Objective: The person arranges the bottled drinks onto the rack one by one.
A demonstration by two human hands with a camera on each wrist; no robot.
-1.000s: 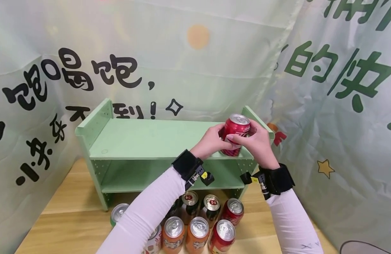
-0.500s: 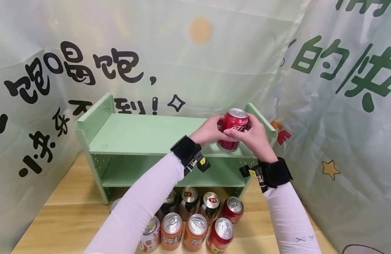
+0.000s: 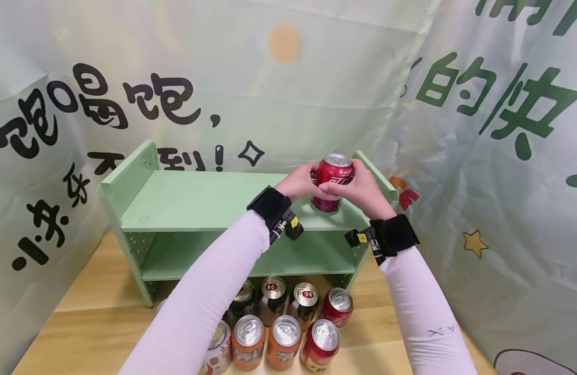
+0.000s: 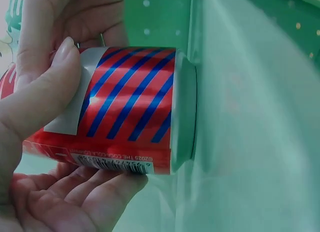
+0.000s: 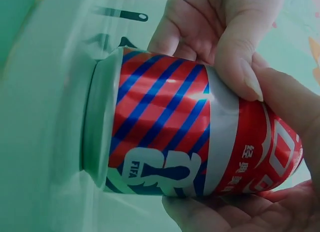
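Observation:
A red soda can (image 3: 334,172) stands upright on the top board of a green two-tier shelf (image 3: 213,200), near its right end. My left hand (image 3: 299,183) grips the can from the left, my right hand (image 3: 363,190) from the right, with the thumbs meeting across its front. In the left wrist view, the can (image 4: 132,100) shows blue diagonal stripes and a barcode, its base right at the green board. In the right wrist view, the can (image 5: 160,122) shows a white FIFA emblem; fingers wrap it from both sides.
Before the shelf on the wooden table (image 3: 91,323) stand several cans: orange ones (image 3: 284,344), dark ones (image 3: 303,307), a red one (image 3: 337,308), a red-and-yellow one (image 3: 320,346) and a white patterned one (image 3: 217,351). Printed fabric (image 3: 222,78) hangs behind and beside the shelf.
Both hands have brought the red soda can slightly back and down onto the top board. The camera view has shifted a little; the grip looks the same.

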